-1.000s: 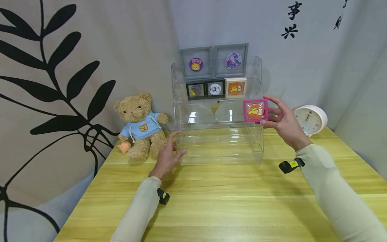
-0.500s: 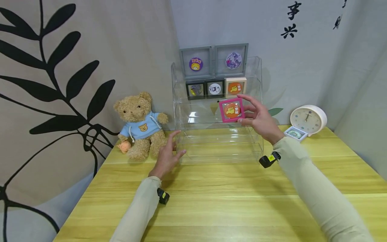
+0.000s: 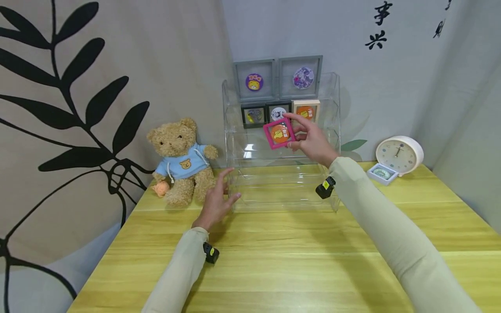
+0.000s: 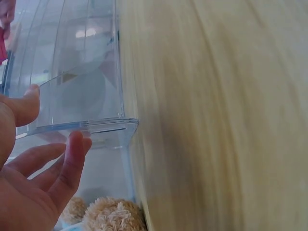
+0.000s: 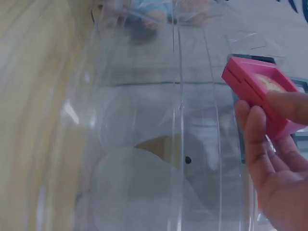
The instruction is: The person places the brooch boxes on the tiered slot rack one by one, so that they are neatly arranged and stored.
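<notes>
A clear acrylic tiered display rack (image 3: 285,202) stands on the wooden table. My right hand (image 3: 315,141) pinches a small pink square frame (image 3: 279,134) with an orange round badge inside, tilted, in front of the rack's upper middle tiers. In the right wrist view the pink frame (image 5: 255,91) sits between thumb and fingers. My left hand (image 3: 214,203) is at the rack's left side; in the left wrist view its thumb and loosely extended fingers lie on either side of the clear side panel (image 4: 96,126). Two black frames (image 3: 253,116) and a cream frame (image 3: 307,104) fill the second tier.
Two larger grey frames (image 3: 256,93) stand on the top tier. A teddy bear (image 3: 180,161) in a blue hoodie sits left of the rack. At right are a white round clock (image 3: 399,154) and a small pale frame (image 3: 382,174). A curtain hangs behind.
My right hand has carried the pink frame leftward and slightly up across the front of the rack, tilting it. The pale frame by the clock has come into view. My left hand has stayed put.
</notes>
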Motion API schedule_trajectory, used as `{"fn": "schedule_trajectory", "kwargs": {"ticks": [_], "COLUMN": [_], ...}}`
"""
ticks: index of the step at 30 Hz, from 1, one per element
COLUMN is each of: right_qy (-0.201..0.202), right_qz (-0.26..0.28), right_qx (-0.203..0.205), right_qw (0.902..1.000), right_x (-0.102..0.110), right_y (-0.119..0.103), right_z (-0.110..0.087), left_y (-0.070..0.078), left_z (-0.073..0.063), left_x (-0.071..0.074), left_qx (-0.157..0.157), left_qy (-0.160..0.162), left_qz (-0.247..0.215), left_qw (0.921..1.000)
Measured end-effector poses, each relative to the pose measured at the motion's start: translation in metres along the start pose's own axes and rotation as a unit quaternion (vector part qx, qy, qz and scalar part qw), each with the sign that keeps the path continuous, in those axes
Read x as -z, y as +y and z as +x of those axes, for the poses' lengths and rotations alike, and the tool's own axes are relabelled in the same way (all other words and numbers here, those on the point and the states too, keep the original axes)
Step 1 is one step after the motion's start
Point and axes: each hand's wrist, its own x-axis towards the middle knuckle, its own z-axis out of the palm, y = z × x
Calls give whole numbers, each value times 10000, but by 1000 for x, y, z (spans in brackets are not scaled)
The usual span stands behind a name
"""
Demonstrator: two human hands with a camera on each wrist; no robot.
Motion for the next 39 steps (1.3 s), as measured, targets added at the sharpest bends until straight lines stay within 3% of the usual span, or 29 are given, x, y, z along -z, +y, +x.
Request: {"fn": "schedule_trajectory", "kwargs": {"ticks": [12, 19, 30, 39], "right_qy": [-221, -355, 93, 150], "right_qz": [-1275, -1324, -1611, -1981], "right_qx": [459, 684, 997, 746], "right_qw": [9905, 9882, 9818, 9772], "right_x": [-23, -40, -53, -52], "right_y": [-1, 5, 14, 16], "right_z": [25, 24, 18, 12], "left_y": [0, -1, 1, 1], "left_z": [0, -1, 1, 0], "left_x": [1, -1, 0, 0], "left_qx": [16, -18, -108, -62], "left_qy": [-49, -4, 15, 33], "left_qz": [-89, -98, -64, -13], "left_qw": [9999, 10000, 9999, 10000]}}
